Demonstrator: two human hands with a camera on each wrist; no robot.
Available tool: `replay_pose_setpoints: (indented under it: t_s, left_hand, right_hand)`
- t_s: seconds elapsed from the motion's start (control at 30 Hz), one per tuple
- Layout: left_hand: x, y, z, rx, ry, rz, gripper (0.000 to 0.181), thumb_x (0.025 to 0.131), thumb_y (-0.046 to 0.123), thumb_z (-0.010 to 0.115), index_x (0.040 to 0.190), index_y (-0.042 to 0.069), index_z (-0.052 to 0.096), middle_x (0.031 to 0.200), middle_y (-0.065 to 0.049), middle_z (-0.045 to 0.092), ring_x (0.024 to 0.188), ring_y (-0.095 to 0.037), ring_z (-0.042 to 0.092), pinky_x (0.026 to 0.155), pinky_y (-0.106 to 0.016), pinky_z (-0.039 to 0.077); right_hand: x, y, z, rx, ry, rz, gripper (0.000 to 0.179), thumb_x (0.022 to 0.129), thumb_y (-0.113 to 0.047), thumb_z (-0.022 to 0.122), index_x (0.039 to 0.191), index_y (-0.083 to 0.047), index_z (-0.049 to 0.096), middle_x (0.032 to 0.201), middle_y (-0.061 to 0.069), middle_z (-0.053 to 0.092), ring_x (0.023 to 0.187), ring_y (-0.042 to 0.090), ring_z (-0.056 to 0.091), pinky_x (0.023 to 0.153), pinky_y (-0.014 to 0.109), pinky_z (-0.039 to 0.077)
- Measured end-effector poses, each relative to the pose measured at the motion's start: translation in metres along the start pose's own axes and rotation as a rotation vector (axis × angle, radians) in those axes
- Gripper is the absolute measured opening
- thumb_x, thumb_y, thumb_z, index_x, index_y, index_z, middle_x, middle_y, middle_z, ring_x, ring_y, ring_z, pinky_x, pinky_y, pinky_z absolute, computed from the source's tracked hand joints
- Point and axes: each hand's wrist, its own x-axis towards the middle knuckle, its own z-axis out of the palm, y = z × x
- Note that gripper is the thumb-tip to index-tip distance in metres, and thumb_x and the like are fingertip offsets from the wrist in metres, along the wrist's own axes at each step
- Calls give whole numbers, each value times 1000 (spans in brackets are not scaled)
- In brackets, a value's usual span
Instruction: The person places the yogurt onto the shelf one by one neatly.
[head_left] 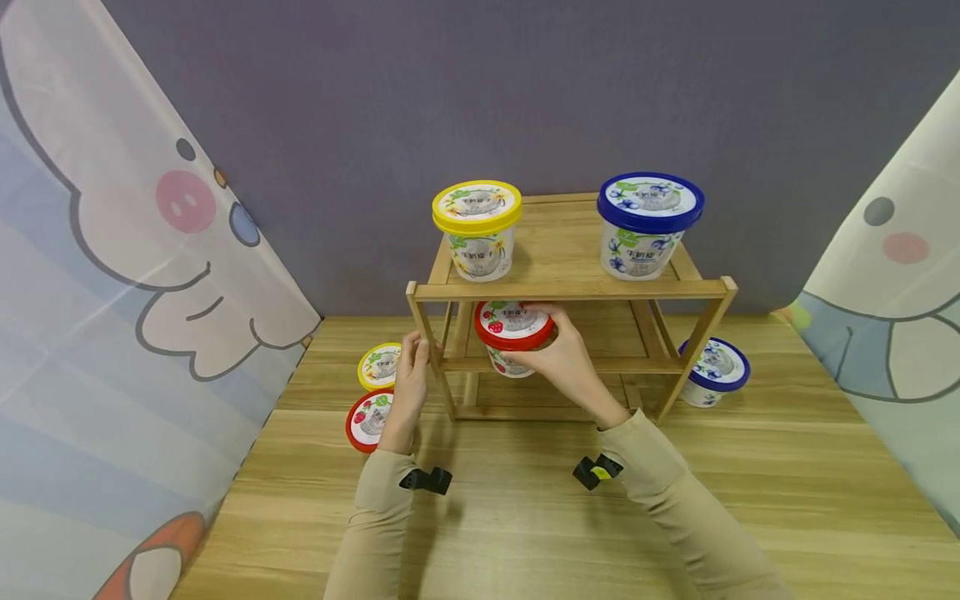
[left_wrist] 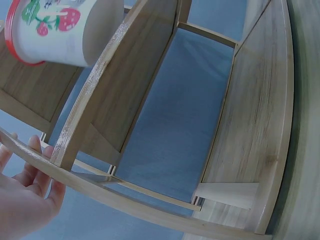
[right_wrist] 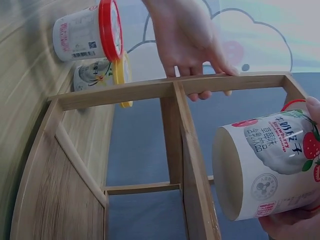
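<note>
My right hand (head_left: 561,360) grips a strawberry tub (head_left: 504,318) with a red lid, thumb and fingers on either side of it. The tub is at the front of the wooden rack's (head_left: 570,290) middle level, under the top board. In the right wrist view the tub (right_wrist: 272,160) is raised off the board, its pale base showing. My left hand (head_left: 408,379) holds the rack's left front post; the right wrist view shows its fingers (right_wrist: 192,72) curled over the post. On the top board stand a yellow-lidded tub (head_left: 480,233) and a blue-lidded tub (head_left: 647,221).
Left of the rack, a yellow-lidded tub (head_left: 378,367) and a red-lidded tub (head_left: 367,421) stand on the wooden table (head_left: 517,517). Another blue-lidded tub (head_left: 716,371) is at the rack's right side. A grey wall (head_left: 465,92) rises behind, with cartoon-printed curtains (head_left: 112,250) at both sides.
</note>
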Motion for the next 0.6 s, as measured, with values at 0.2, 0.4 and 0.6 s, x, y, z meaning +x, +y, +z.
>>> replay_pose_setpoints:
  t_s: [0.2,0.4,0.6]
  left_hand:
    - [0,0,0,18,5,13,35,96,27,35,113,-4,39,98,-33,47,87,-23,50,81,-31,36]
    - [0,0,0,25,5,15,39,97,26,34,115,-8,36,98,-32,47,89,-27,50,80,-30,37]
    - [-1,3,1,26,24,-23,27,97,20,33,112,-3,38,97,-28,51,94,-32,51,82,-28,37]
  right_hand:
    - [11,1,7,5,-12,7,77,65,-26,79,128,-13,37,125,7,43,112,23,44,89,40,40]
    - [21,0,14,13,-13,-23,82,66,-26,79,133,-17,33,125,5,44,112,21,45,89,38,39]
    - [30,0,21,37,-27,-43,79,66,-23,79,132,-15,36,123,6,47,109,20,48,89,36,40]
